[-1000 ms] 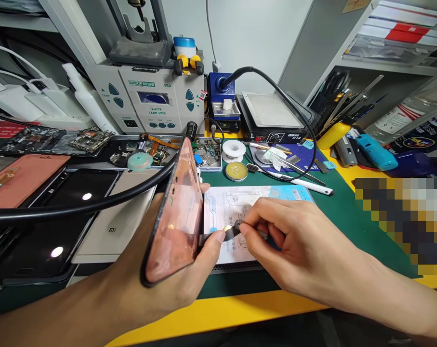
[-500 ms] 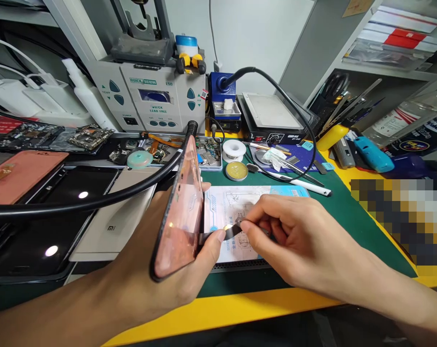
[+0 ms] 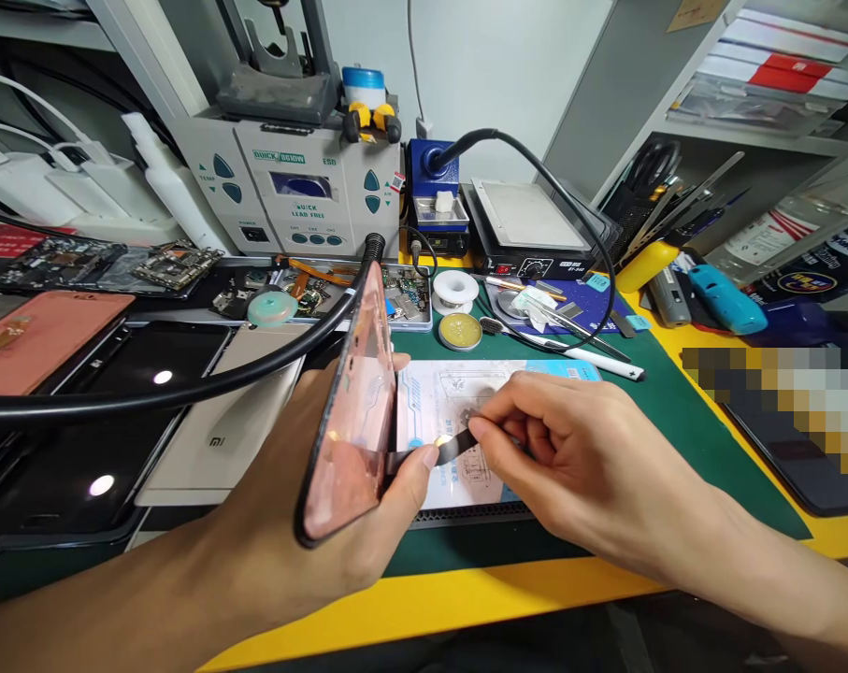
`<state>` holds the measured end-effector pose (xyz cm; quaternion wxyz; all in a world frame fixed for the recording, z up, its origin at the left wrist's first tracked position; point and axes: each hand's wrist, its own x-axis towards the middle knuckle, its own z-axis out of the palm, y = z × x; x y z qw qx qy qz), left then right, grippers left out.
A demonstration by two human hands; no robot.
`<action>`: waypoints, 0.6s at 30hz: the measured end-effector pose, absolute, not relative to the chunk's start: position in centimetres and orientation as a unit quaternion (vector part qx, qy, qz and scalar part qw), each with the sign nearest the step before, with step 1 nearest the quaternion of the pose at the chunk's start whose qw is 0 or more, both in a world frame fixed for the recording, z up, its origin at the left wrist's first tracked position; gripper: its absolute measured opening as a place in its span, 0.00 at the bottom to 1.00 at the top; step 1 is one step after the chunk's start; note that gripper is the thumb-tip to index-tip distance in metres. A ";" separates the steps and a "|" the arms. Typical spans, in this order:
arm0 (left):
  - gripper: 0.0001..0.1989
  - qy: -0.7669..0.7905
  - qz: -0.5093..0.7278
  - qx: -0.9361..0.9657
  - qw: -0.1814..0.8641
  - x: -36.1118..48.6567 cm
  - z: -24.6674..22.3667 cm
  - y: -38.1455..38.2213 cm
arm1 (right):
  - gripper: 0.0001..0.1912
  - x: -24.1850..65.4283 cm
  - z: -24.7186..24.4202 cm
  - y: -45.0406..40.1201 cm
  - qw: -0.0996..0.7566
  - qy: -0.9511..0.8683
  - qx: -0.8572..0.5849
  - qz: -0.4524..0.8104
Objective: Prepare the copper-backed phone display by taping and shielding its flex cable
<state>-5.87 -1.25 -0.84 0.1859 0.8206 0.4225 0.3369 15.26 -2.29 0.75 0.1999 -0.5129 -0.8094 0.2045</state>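
Observation:
A phone panel with a black rim and a pinkish, glossy face stands tilted on edge in my left hand. The left thumb lies along its lower right side, and fingertips show behind its far edge. From the panel a dark flex cable runs to the right. My right hand pinches the free end of that cable between thumb and forefinger; the other fingers are curled. Below the cable lies a printed white and blue sheet on the green mat.
A thick black hose crosses the left side from the hot air station. Phones, including a gold one, lie at left. Behind the sheet are a solder spool, a yellow paste tin and a white pen-like tool.
My right hand has shifted very slightly to the right, with the cable's end still pinched. The left hand and the panel look nearly unmoved.

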 end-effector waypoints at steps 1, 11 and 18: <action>0.17 0.423 0.335 0.821 0.188 -5.8 -0.8 -1.3 | 0.05 15.3 0.7 -2.3 0.199 -0.812 -0.506 0.213; 0.15 0.422 0.353 0.816 0.178 -6.0 -1.4 -1.4 | 0.05 15.2 1.1 -2.2 0.182 -0.814 -0.502 0.229; 0.15 0.427 0.346 0.817 0.175 -5.6 -1.0 -1.2 | 0.06 15.5 1.2 -2.3 0.175 -0.811 -0.507 0.233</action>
